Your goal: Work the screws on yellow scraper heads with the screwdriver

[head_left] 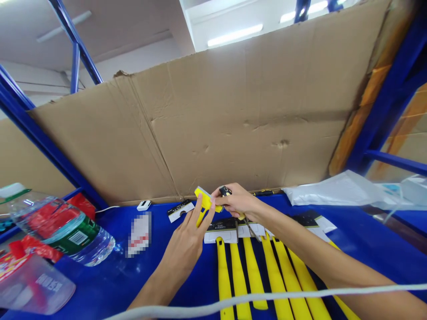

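Note:
My left hand (185, 242) pinches a yellow scraper-like tool (203, 200) with a pale flat edge; the fingers cover part of it. Closed beside it, my right hand (238, 200) touches the tool's right end. Black-handled scissors (225, 191) appear to be in that right hand, their metal blades angled down below the palm. Several yellow handles (253, 273) lie side by side under my right forearm, with black-and-white cards (220, 231) at their far ends. Another notched black-and-white card (180, 210) lies left of the tool.
A tall cardboard sheet (233, 124) stands behind the blue tabletop (150, 275). At left are a water bottle (73, 231) and a clear plastic cup (40, 284). White plastic bags (327, 189) lie at back right. A white cable (207, 308) crosses the foreground.

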The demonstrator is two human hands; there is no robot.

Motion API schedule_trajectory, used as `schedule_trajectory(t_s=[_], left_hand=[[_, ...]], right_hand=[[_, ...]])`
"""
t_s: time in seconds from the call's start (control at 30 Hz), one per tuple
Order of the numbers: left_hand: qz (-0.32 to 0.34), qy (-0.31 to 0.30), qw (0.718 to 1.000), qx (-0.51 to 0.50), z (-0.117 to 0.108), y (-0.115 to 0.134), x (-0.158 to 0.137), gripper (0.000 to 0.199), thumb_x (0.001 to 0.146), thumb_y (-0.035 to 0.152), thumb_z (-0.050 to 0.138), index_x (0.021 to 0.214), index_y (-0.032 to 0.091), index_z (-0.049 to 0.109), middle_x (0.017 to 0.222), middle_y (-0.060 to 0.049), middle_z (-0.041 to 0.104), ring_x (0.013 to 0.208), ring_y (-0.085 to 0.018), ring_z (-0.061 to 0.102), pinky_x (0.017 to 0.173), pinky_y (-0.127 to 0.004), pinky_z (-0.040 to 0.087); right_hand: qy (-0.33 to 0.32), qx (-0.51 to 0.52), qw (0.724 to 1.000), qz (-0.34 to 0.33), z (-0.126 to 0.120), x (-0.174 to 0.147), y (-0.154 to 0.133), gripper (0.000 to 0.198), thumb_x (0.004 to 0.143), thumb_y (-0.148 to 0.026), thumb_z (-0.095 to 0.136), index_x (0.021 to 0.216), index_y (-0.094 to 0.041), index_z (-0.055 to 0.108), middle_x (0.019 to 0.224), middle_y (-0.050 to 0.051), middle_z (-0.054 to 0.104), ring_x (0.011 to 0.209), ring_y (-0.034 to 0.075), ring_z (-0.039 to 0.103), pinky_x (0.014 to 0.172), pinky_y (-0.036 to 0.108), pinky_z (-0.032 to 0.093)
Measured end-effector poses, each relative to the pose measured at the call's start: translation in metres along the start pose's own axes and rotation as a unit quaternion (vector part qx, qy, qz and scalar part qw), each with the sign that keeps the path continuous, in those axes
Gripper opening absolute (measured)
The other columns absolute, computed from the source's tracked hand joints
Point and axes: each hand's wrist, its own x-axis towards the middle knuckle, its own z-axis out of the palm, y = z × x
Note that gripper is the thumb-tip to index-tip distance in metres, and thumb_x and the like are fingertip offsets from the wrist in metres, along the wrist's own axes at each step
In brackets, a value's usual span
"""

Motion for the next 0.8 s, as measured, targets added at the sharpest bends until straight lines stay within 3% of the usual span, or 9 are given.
schedule_trajectory(t_s=[0.2,0.37,0.43,0.5,0.57,0.63,0.73,0.8], left_hand=[[0.002,-0.083,0.996,0.019,-0.012,0.000,-0.001,0.109,0.079,-0.013,0.037,0.174,0.029,0.005,0.178,-0.021,0.024,0.143,-0.035,0.059,0.086,-0.037,0.066],[-0.060,-0.089,0.994,-0.016,-0.014,-0.002,-0.002,0.087,0.091,-0.007,0.038,0.167,0.034,0.032,0.174,-0.020,0.034,0.130,-0.035,0.069,0.063,-0.030,0.064],[-0.090,-0.051,0.990,-0.099,-0.011,-0.005,-0.003,0.071,0.097,-0.001,0.041,0.159,0.035,0.045,0.171,-0.018,0.040,0.124,-0.032,0.073,0.062,-0.028,0.063],[-0.131,0.018,0.962,-0.237,-0.009,-0.009,-0.004,0.052,0.102,0.008,0.048,0.147,0.032,0.056,0.165,-0.017,0.047,0.118,-0.028,0.074,0.064,-0.027,0.063],[-0.199,0.097,0.885,-0.410,-0.012,-0.016,-0.003,0.035,0.102,0.017,0.059,0.135,0.029,0.059,0.151,-0.015,0.058,0.103,-0.023,0.076,0.057,-0.022,0.059],[-0.268,0.157,0.764,-0.566,-0.020,-0.025,-0.002,0.030,0.098,0.023,0.070,0.124,0.028,0.056,0.129,-0.009,0.065,0.084,-0.016,0.073,0.044,-0.017,0.050],[-0.317,0.192,0.593,-0.715,-0.035,-0.040,-0.003,0.041,0.089,0.021,0.081,0.117,0.029,0.053,0.107,-0.001,0.062,0.075,-0.011,0.065,0.038,-0.011,0.040],[-0.326,0.183,0.522,-0.767,-0.041,-0.049,-0.007,0.047,0.086,0.017,0.083,0.120,0.029,0.053,0.102,0.000,0.058,0.072,-0.009,0.061,0.038,-0.009,0.038]], right_hand=[[-0.024,-0.012,1.000,-0.006,-0.002,-0.007,-0.007,0.022,0.077,-0.034,0.081,0.086,-0.017,0.071,0.041,-0.012,0.039,0.034,0.005,0.030,0.033,0.018,0.026],[-0.009,-0.046,0.999,-0.019,0.007,-0.011,-0.009,0.029,0.075,-0.039,0.086,0.087,-0.016,0.073,0.042,-0.011,0.042,0.034,0.006,0.032,0.032,0.019,0.026],[-0.005,-0.056,0.998,-0.029,0.011,-0.013,-0.010,0.032,0.077,-0.043,0.086,0.091,-0.016,0.076,0.043,-0.010,0.042,0.035,0.007,0.033,0.032,0.020,0.025],[-0.011,-0.055,0.997,-0.052,0.013,-0.016,-0.012,0.035,0.086,-0.050,0.079,0.096,-0.017,0.077,0.044,-0.011,0.041,0.035,0.007,0.032,0.034,0.021,0.025],[-0.005,-0.067,0.994,-0.089,0.012,-0.018,-0.013,0.038,0.095,-0.054,0.069,0.101,-0.018,0.079,0.046,-0.009,0.043,0.036,0.008,0.033,0.037,0.023,0.027],[0.019,-0.122,0.981,-0.149,0.011,-0.017,-0.013,0.033,0.097,-0.050,0.068,0.101,-0.019,0.081,0.058,-0.003,0.061,0.045,0.010,0.047,0.047,0.025,0.038],[0.030,-0.262,0.942,-0.209,0.013,-0.015,-0.007,0.015,0.093,-0.035,0.075,0.095,-0.022,0.082,0.091,0.004,0.080,0.077,0.017,0.069,0.075,0.030,0.052],[-0.006,-0.362,0.911,-0.198,0.020,-0.011,0.000,0.010,0.093,-0.029,0.074,0.097,-0.023,0.081,0.100,0.004,0.082,0.093,0.022,0.073,0.086,0.032,0.052]])
